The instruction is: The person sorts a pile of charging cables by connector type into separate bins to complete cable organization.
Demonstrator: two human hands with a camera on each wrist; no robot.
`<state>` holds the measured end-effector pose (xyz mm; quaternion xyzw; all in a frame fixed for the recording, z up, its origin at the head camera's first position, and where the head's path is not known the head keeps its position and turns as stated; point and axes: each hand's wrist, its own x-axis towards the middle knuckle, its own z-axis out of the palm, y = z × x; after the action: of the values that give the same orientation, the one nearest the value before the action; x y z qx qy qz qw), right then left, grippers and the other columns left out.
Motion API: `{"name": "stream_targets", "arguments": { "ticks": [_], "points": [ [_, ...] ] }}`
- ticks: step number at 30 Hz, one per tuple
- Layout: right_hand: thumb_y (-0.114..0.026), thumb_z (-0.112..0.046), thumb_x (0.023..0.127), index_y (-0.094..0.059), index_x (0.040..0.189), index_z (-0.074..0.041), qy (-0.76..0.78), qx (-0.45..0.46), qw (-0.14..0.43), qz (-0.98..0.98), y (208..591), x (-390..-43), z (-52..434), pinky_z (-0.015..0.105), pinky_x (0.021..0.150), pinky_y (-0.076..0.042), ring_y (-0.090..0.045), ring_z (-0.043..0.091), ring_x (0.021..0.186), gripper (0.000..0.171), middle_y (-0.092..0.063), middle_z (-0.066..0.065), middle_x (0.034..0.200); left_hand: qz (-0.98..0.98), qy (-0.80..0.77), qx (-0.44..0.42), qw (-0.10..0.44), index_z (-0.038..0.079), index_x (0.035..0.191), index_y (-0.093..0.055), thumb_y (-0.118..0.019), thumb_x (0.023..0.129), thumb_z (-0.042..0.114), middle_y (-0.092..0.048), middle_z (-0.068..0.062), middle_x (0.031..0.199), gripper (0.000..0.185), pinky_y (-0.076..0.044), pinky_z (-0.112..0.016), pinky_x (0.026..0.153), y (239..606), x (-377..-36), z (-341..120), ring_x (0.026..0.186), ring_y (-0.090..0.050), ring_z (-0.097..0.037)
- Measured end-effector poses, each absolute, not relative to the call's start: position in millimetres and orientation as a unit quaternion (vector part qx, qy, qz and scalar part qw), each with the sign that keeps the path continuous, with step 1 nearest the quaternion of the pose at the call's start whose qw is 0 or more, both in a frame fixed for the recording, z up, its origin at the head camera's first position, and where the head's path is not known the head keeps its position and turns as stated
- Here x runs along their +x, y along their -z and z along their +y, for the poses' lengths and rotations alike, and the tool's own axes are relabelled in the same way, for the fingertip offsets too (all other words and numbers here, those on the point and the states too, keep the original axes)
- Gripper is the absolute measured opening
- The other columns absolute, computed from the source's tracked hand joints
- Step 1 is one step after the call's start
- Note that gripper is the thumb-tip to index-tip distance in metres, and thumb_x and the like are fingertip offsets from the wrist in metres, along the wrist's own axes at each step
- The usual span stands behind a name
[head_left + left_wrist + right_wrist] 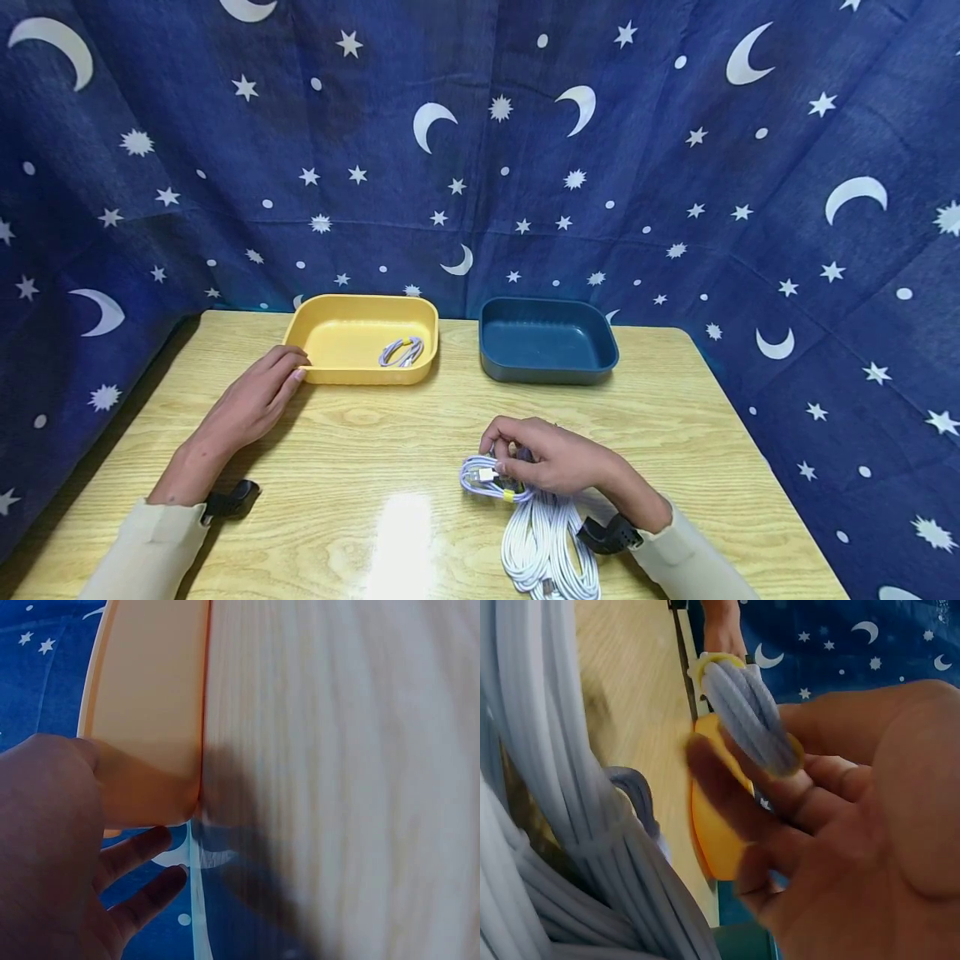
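My right hand [551, 458] pinches a small coiled charging cable [750, 712], lavender-white with yellow ties, between thumb and fingers. In the head view a pale USB plug [487, 475] shows beside the fingertips. Right under this hand lies a pile of white cables [536, 542], tied in long bundles. At the far left my left hand [258, 396] grips the near left corner of a yellow tray [367, 376], thumb at its rim. Two of its fingers [146, 896] extend past the tray's end in the left wrist view. Inside the tray, toward the right, sits another coiled cable [401, 352].
A dark blue tray [547, 374] stands to the right of the yellow one, near the table's back edge. Behind the wooden table [360, 450] hangs a blue curtain [480, 208] with moons and stars. Another grey cable loop [639, 791] shows beside the white bundles.
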<state>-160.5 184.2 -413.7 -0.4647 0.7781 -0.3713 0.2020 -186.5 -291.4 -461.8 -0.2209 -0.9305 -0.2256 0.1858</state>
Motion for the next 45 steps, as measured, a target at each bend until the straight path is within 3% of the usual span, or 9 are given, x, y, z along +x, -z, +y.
{"name": "stream_targets", "arguments": {
  "ticks": [4, 9, 19, 26, 37, 45],
  "points": [
    [-0.06, -0.016, 0.11, -0.063, 0.122, -0.019, 0.396, -0.443, 0.174, 0.785, 409.8, -163.2, 186.2, 0.027, 0.068, -0.052, -0.064, 0.012, 0.082, 0.013, -0.07, -0.003, 0.095, -0.932, 0.224, -0.22, 0.183, 0.009, 0.117, -0.066, -0.054, 0.112, 0.012, -0.061, -0.008, 0.124, 0.013, -0.047, -0.051, 0.098, 462.3, -187.5, -291.0, 0.113, -0.061, -0.027],
    [-0.066, -0.017, 0.107, -0.067, 0.121, -0.02, 0.393, -0.428, 0.16, 0.798, 403.5, -168.9, 185.6, 0.028, 0.069, -0.05, -0.063, 0.01, 0.086, 0.014, -0.073, -0.006, 0.1, -0.932, 0.225, -0.218, 0.181, 0.009, 0.117, -0.065, -0.054, 0.112, 0.012, -0.061, -0.008, 0.124, 0.012, -0.047, -0.051, 0.098, 462.9, -187.4, -291.2, 0.113, -0.061, -0.027],
    [-0.069, -0.01, 0.103, -0.068, 0.12, -0.012, 0.373, -0.442, 0.166, 0.799, 387.3, -181.5, 179.3, 0.031, 0.071, -0.053, -0.062, 0.008, 0.083, 0.017, -0.073, -0.008, 0.102, -0.934, 0.225, -0.212, 0.181, 0.01, 0.117, -0.065, -0.055, 0.112, 0.012, -0.061, -0.008, 0.125, 0.012, -0.048, -0.05, 0.1, 463.2, -187.5, -291.7, 0.114, -0.061, -0.027],
    [-0.069, -0.005, 0.102, -0.068, 0.12, -0.007, 0.371, -0.455, 0.178, 0.79, 374.4, -195.6, 171.1, 0.029, 0.077, -0.056, -0.066, 0.009, 0.086, 0.018, -0.075, -0.001, 0.101, -0.935, 0.226, -0.207, 0.178, 0.01, 0.117, -0.066, -0.055, 0.112, 0.013, -0.061, -0.008, 0.125, 0.013, -0.048, -0.05, 0.1, 464.4, -187.6, -292.4, 0.113, -0.061, -0.026],
    [-0.068, -0.004, 0.103, -0.066, 0.119, 0.0, 0.425, -0.416, 0.212, 0.776, 361.1, -219.9, 161.5, 0.034, 0.086, -0.057, -0.071, 0.031, 0.097, 0.017, -0.075, 0.006, 0.105, -0.937, 0.225, -0.208, 0.17, 0.01, 0.118, -0.065, -0.051, 0.114, 0.017, -0.061, -0.009, 0.125, 0.016, -0.048, -0.054, 0.1, 464.7, -187.5, -292.8, 0.113, -0.061, -0.028],
    [-0.069, -0.002, 0.102, -0.067, 0.117, -0.002, 0.419, -0.396, 0.2, 0.792, 353.0, -236.6, 146.6, 0.032, 0.083, -0.056, -0.069, 0.02, 0.094, 0.015, -0.076, 0.005, 0.104, -0.934, 0.227, -0.21, 0.178, 0.008, 0.118, -0.065, -0.054, 0.112, 0.013, -0.061, -0.009, 0.125, 0.013, -0.048, -0.052, 0.101, 465.2, -187.8, -291.8, 0.113, -0.061, -0.029]
  ]
}}
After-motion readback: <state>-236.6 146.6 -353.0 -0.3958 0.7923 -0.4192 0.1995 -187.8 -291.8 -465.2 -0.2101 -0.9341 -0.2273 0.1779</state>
